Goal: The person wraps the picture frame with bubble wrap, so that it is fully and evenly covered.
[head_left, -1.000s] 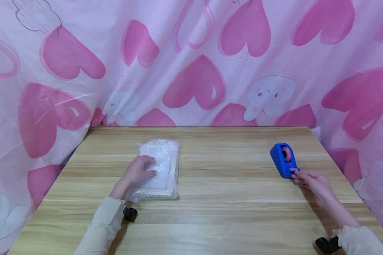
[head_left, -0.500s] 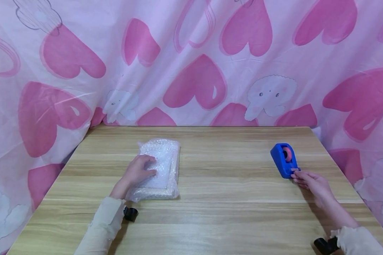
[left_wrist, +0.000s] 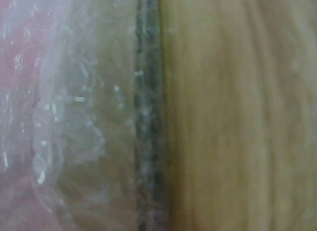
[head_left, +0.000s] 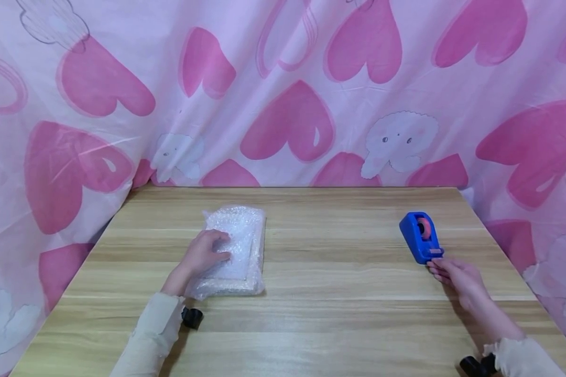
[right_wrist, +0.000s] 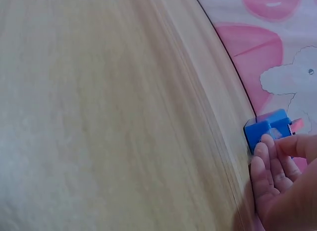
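On the left of the table lies a flat rectangular item in bubble wrap (head_left: 238,235). My left hand (head_left: 204,252) rests on its left side, thumb and forefinger spread apart over the wrap. The left wrist view has the blurred bubble wrap (left_wrist: 74,117) and a dark edge, with no hand showing. Over at the right, a blue tape dispenser (head_left: 412,238) holds a pink roll of tape (head_left: 423,228). My right hand (head_left: 459,277) is at its near end, thumb and forefinger pinching at the tape end by the cutter; the fingertips largely hide that end.
The wooden table (head_left: 330,246) reaches back to a pink curtain (head_left: 283,94) printed with hearts. Black wrist cameras sit at both cuffs, the left camera (head_left: 192,317) close to the package's near corner. The curtain also hangs along the table's left and right sides.
My right hand has shifted slightly toward me and left, its fingertips now lower at the dispenser's near end, uncovering more of the pinkish tape on the cutter. The left hand and package stay put.
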Tool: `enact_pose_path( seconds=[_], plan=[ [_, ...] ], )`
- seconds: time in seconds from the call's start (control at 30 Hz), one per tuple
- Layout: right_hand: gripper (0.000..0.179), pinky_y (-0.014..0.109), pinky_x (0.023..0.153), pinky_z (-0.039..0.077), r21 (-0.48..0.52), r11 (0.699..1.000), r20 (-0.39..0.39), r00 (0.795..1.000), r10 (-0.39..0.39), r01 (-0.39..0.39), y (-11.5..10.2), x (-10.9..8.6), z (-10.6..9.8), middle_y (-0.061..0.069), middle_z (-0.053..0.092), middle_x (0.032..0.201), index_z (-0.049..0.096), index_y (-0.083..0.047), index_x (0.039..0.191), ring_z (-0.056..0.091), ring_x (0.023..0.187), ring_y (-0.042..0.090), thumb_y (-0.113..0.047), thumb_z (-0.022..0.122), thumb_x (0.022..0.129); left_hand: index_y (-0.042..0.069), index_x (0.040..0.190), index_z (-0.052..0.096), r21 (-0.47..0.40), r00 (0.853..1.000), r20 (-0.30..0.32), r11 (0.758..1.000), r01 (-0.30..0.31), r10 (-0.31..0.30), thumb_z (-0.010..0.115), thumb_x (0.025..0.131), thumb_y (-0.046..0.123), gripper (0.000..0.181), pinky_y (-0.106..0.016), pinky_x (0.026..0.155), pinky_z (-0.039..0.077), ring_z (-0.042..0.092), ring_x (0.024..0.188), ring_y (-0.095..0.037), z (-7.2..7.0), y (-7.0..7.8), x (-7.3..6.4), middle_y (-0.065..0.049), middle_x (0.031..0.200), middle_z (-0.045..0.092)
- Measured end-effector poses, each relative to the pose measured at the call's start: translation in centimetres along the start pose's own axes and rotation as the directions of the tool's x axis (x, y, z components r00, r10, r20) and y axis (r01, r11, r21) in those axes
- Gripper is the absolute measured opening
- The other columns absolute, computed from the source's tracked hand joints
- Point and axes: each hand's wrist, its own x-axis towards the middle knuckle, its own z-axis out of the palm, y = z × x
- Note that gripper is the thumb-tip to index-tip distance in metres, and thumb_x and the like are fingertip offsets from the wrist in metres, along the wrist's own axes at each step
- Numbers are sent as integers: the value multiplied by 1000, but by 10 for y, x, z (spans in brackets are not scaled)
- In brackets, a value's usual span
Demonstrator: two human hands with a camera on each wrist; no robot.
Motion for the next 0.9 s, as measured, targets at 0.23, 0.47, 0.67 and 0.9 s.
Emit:
enact_pose_path(
  seconds=[0.23, 0.47, 0.67, 0.9],
  plan=[
    [22, 15, 64, 51, -260, 961, -74, 991, -114, 92, -11, -11, 19, -15, 66, 76, 68, -18, 88, 62, 70, -1, -38, 58, 86, 0, 102, 63, 0, 1000, -2, 1000, 1, -1, 75, 71, 11, 36, -48, 94, 37, 50, 105, -32, 0, 1, -1, -15, 108, 61],
    [43, 14, 65, 51, -419, 849, 25, 939, -343, 322, -35, -9, 66, -7, 68, 78, 61, 12, 103, 60, 71, -4, -28, 59, 88, 0, 102, 63, -11, 1000, -3, 1000, 9, -9, 75, 71, 11, 35, -49, 94, 36, 50, 106, -33, 0, 1, -1, -16, 109, 61],
    [41, 22, 72, 54, -378, 838, 132, 919, -371, 393, -53, -5, 113, 7, 70, 87, 56, 15, 110, 64, 75, 1, -22, 56, 90, 0, 103, 63, -10, 1000, 15, 1000, 6, -6, 74, 71, 11, 35, -48, 95, 37, 50, 106, -33, 0, 1, -1, -16, 111, 61],
    [29, 31, 73, 54, -366, 829, 142, 905, -400, 424, -60, 12, 186, 20, 67, 91, 63, 10, 103, 65, 73, 11, -15, 58, 88, -2, 101, 63, -20, 1000, 2, 1000, -6, 6, 75, 70, 11, 35, -49, 94, 37, 51, 104, -34, -3, 3, 0, -17, 108, 61]
  ],
)
